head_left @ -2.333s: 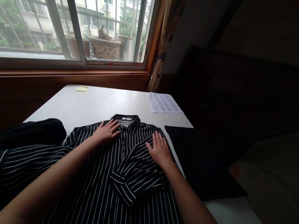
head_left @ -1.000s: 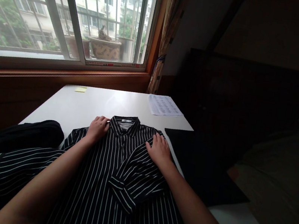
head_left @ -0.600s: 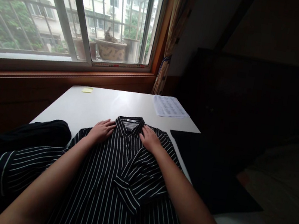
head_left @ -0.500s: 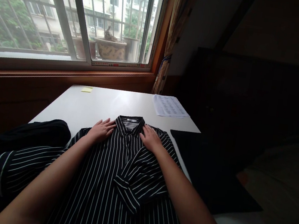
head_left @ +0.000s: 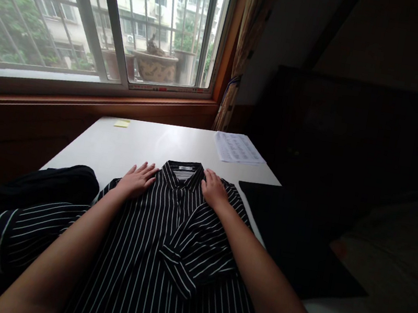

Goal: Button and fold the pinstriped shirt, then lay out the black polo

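A black shirt with white stripes (head_left: pixel 143 241) lies front up on the white table (head_left: pixel 179 144), its collar pointing away from me. My left hand (head_left: pixel 137 179) rests flat on the shoulder left of the collar, fingers spread. On the other shoulder lies my right hand (head_left: pixel 214 188), palm down with the fingers stretched out beside the collar. The right-side sleeve is folded inward over the shirt's front. The other sleeve (head_left: pixel 37 227) extends out to the left, partly hidden under my left forearm.
Dark cloth (head_left: pixel 66 181) is heaped at the table's left edge. A flat black sheet (head_left: pixel 284 232) lies along the right side. Printed papers (head_left: pixel 239 148) and a yellow sticky note (head_left: pixel 121 123) are at the far end, below a barred window (head_left: pixel 162 22).
My left hand has shifted slightly left, away from the collar. My right hand has moved a little to the right and away from me. The shirt lies nearly the same.
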